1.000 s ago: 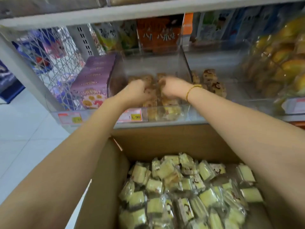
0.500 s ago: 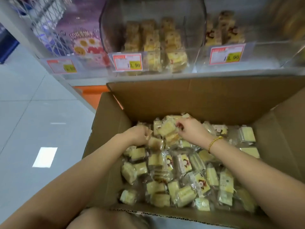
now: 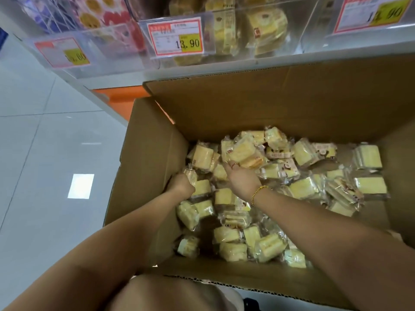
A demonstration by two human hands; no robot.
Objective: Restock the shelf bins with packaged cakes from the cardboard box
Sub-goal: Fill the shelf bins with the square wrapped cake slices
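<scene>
- Two grips low in the brown cardboard box [image 3: 152, 153]: your left hand [image 3: 180, 185] curls its fingers round a clear-wrapped yellow cake [image 3: 190, 176]; your right hand [image 3: 241, 179] clamps a second cake [image 3: 242, 153].
- Lift carelessly and the slick film may slip short of the clear plastic shelf bin [image 3: 296, 30].

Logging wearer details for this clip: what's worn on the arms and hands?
No sleeves are in view. The right hand has a gold beaded bracelet at its wrist and a thin ring on one finger; the left hand shows no jewellery.
</scene>
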